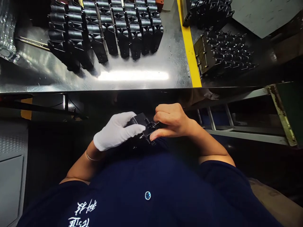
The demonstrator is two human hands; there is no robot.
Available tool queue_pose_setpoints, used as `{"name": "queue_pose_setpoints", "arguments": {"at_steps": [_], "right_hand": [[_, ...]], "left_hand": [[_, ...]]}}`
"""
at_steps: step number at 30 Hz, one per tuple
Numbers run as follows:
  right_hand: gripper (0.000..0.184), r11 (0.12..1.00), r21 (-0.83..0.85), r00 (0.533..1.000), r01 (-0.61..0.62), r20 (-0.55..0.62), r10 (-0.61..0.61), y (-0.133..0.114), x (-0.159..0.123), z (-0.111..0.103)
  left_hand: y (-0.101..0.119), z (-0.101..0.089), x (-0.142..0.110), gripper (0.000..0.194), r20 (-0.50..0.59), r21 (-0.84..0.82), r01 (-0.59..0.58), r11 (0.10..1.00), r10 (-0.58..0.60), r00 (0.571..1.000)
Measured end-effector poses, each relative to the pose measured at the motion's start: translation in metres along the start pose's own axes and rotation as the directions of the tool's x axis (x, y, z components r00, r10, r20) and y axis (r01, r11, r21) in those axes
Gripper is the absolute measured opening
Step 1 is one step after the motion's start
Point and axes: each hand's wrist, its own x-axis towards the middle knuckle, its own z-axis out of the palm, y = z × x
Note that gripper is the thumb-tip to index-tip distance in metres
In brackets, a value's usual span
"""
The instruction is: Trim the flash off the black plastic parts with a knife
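Close to my body, below the bench's front edge, I hold a black block-shaped part (pixel 141 120) with small metal pins or screws at its lower side. My left hand (pixel 115 130), in a white glove, is closed round its left side, thumb across the front. Bare and curled, my right hand (pixel 170 121) grips the right end of the same part between thumb and bent fingers. What the right fingertips press on is partly hidden.
Rows of similar black parts (pixel 123 31) stand on the metal bench (pixel 175 60). Yellow tape (pixel 188 47) crosses it. More black parts (pixel 229 50) are stacked at right, beyond the tape. Clear plastic (pixel 7 31) lies far left. A metal frame (pixel 251 135) stands at right below the bench.
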Motion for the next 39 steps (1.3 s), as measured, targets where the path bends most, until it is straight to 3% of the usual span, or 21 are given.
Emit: {"name": "queue_pose_setpoints", "arguments": {"at_steps": [5,10,16,28,39], "right_hand": [[0.057,1.0,0.0,1.0,0.007,0.03,-0.007,0.0,-0.002,0.002],[0.054,1.0,0.011,0.999,-0.028,-0.047,0.028,0.002,-0.003,0.008],[0.054,0.999,0.037,0.999,-0.034,-0.032,0.035,0.005,-0.002,0.013],[0.049,0.989,0.05,0.989,-0.139,-0.042,0.141,0.014,-0.01,0.025],[0.053,0.984,-0.103,0.989,-0.147,-0.019,0.146,0.013,-0.003,0.01]], "left_hand": [[0.0,0.001,0.002,0.036,-0.019,-0.001,0.024,1.0,-0.024,1.0],[0.0,0.001,0.004,0.038,-0.036,-0.02,0.03,0.999,-0.031,0.999],[-0.003,-0.001,0.007,0.04,-0.089,0.005,0.013,1.0,-0.013,0.996],[-0.007,-0.001,0.014,0.042,-0.164,0.021,0.021,1.0,-0.017,0.986],[-0.004,-0.004,0.016,0.039,-0.201,0.026,-0.041,0.999,0.045,0.978]]}}
